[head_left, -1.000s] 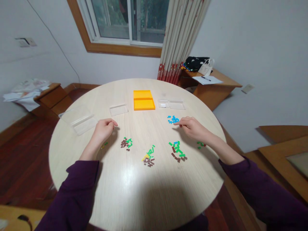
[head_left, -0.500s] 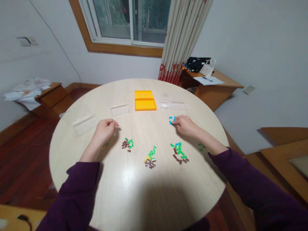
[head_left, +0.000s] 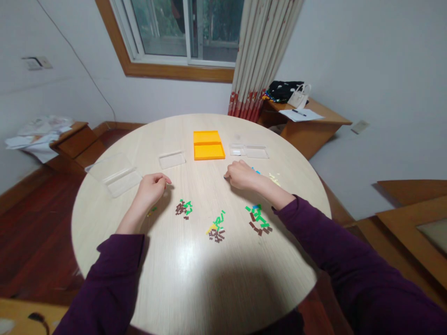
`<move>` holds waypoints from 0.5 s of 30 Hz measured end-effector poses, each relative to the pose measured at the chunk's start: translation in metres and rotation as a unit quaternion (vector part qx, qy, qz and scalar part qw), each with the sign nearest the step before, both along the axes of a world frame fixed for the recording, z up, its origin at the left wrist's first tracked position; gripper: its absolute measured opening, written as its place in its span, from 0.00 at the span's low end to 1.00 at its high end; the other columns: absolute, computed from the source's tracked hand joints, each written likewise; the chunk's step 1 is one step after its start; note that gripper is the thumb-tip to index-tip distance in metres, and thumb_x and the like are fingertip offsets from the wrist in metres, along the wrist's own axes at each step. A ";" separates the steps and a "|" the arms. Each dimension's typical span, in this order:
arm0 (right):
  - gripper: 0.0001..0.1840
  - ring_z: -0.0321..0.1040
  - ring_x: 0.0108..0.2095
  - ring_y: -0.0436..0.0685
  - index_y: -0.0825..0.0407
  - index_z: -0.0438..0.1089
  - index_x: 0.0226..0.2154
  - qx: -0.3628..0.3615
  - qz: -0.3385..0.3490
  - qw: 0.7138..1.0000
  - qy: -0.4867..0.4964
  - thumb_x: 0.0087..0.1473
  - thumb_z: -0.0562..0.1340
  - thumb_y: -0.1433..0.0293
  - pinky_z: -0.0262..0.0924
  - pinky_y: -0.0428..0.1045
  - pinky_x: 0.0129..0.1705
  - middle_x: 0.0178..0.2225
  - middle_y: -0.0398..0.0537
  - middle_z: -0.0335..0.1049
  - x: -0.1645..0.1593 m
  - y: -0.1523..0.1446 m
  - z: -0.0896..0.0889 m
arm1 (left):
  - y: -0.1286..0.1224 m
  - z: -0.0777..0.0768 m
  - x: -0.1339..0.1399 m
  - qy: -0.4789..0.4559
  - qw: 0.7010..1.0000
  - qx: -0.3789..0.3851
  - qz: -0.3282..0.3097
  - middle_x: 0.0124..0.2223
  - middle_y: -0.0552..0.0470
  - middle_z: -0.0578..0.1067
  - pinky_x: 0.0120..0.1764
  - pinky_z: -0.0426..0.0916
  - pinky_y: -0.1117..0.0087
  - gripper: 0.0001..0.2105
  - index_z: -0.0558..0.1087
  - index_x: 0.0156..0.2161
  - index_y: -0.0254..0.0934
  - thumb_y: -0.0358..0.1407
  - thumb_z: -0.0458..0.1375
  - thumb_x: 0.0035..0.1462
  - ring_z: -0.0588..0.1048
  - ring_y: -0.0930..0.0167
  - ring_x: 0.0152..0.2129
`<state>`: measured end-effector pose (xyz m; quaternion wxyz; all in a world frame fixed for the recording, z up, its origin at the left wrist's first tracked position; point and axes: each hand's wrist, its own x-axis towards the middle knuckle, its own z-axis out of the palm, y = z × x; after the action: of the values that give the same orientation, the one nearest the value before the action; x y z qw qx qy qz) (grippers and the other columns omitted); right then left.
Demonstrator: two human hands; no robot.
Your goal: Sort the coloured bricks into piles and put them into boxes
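My left hand (head_left: 152, 188) rests on the table at the left, its fingers loosely curled, with no object showing in them. My right hand (head_left: 240, 175) is over the middle of the table with its fingertips pinched together; a tiny dark bit shows at the tips, too small to name. Just behind it, partly covered, lie small blue pieces (head_left: 256, 170). Pale yellow pieces (head_left: 274, 178) lie beside my right wrist. Nearer to me are three clusters: brown and green pieces (head_left: 182, 208), brown, green and yellow pieces (head_left: 217, 228), and larger green, brown and blue pieces (head_left: 258, 218).
On the round table (head_left: 167, 279) stand an open orange case (head_left: 209, 151), a clear tray (head_left: 172, 160), a small clear box (head_left: 257, 152) and a large clear box (head_left: 124, 183) at the left. A side desk (head_left: 324, 111) holds papers and a bag.
My right hand has moved left from the blue pieces toward the middle of the table, uncovering the pale yellow pieces. My left hand has stayed in place.
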<state>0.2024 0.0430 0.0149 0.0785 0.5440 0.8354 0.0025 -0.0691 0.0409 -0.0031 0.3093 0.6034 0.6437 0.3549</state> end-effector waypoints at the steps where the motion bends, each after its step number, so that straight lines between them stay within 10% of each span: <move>1: 0.19 0.61 0.35 0.58 0.57 0.79 0.36 -0.002 0.009 1.000 0.001 0.48 0.55 0.83 0.46 0.52 0.36 0.33 0.59 0.74 -0.002 -0.003 0.001 | -0.001 0.001 0.001 -0.003 1.000 -0.001 0.002 0.15 0.56 0.64 0.21 0.52 0.72 0.10 0.71 0.21 0.35 0.32 0.47 0.39 0.61 0.73 0.14; 15: 0.27 0.69 0.37 0.54 0.48 0.79 0.39 -0.096 0.046 0.961 0.255 0.48 0.50 0.82 0.59 0.53 0.46 0.35 0.48 0.78 0.095 -0.094 -0.016 | 0.000 0.000 0.001 0.005 1.000 0.012 -0.005 0.15 0.55 0.65 0.21 0.52 0.72 0.10 0.72 0.20 0.37 0.32 0.48 0.39 0.61 0.73 0.14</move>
<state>0.2971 -0.0508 -0.0014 -0.0853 0.4774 0.8483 -0.2126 -0.0681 0.0409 -0.0035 0.3006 0.6118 0.6381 0.3580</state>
